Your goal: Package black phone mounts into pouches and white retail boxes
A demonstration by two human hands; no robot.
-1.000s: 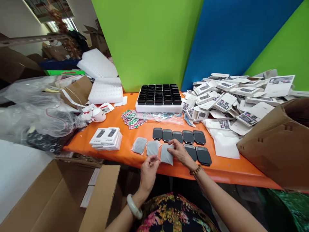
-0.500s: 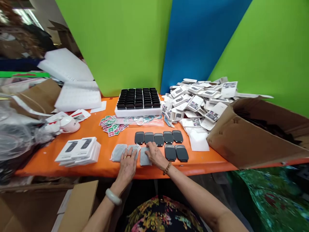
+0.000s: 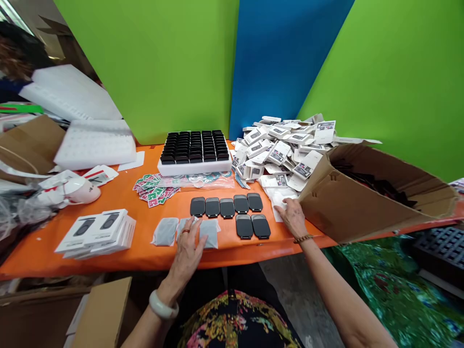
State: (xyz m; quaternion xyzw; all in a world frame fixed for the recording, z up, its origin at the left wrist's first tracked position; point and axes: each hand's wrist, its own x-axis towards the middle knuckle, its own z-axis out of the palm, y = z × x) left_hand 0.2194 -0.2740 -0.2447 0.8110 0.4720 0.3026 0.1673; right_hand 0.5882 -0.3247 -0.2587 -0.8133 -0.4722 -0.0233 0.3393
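Note:
Several flat dark-grey devices lie in thin translucent sleeves near the table's front edge, among them a sleeved device at the left and another sleeved device at the right. My left hand rests over the middle of them, fingers spread, partly covering a sleeve. To the right, my right hand has its fingertips closed on a white sleeve from the small pile beside the carton. Between the hands are two rows of bare black devices, a longer row behind and a pair in front.
A white foam tray of upright black pieces stands at the back. Small white boxes are heaped beside an open brown carton. Left are stacked white boxes, coloured cards and white foam blocks.
My right hand has left the right-hand sleeved device and moved right to the white sleeves. My left hand stays by the sleeved devices. The view has shifted to the right.

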